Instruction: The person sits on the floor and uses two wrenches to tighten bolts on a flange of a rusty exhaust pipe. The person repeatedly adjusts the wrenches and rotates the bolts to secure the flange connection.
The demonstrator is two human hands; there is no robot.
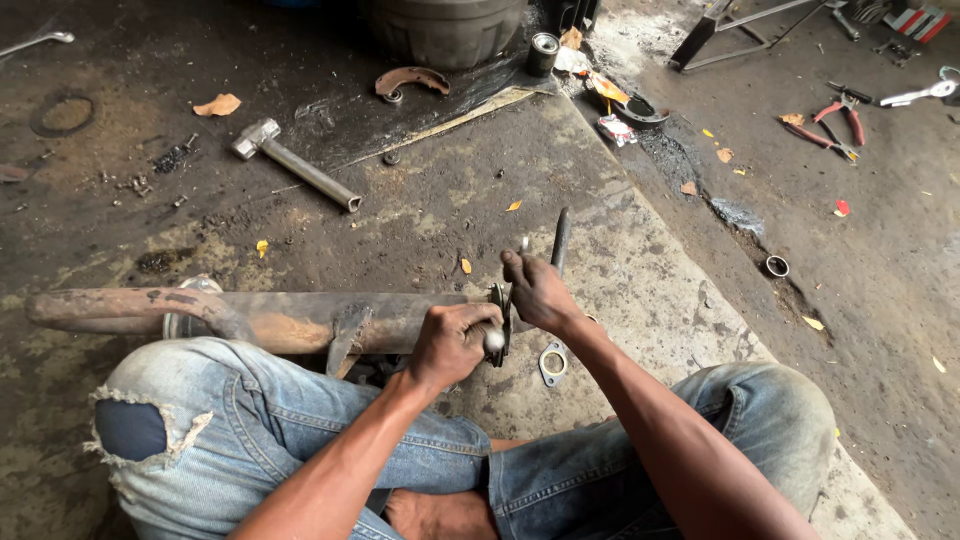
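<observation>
A long rusty pipe (270, 315) lies across my lap on the dirty concrete floor, its flanged end pointing right. My left hand (452, 342) is closed around that end of the pipe, next to the flange (497, 318). My right hand (537, 290) is just beyond the flange, gripping a thin dark metal rod (560, 240) that sticks up and away. A flat metal gasket (552, 362) lies on the floor below my right wrist.
A hammer (295, 165) lies on the floor at upper left. A curved brake shoe (410, 80) sits near a dark tub (445, 30). Red-handled pliers (835, 125) and other tools lie at upper right. A small metal ring (777, 266) rests right of the slab.
</observation>
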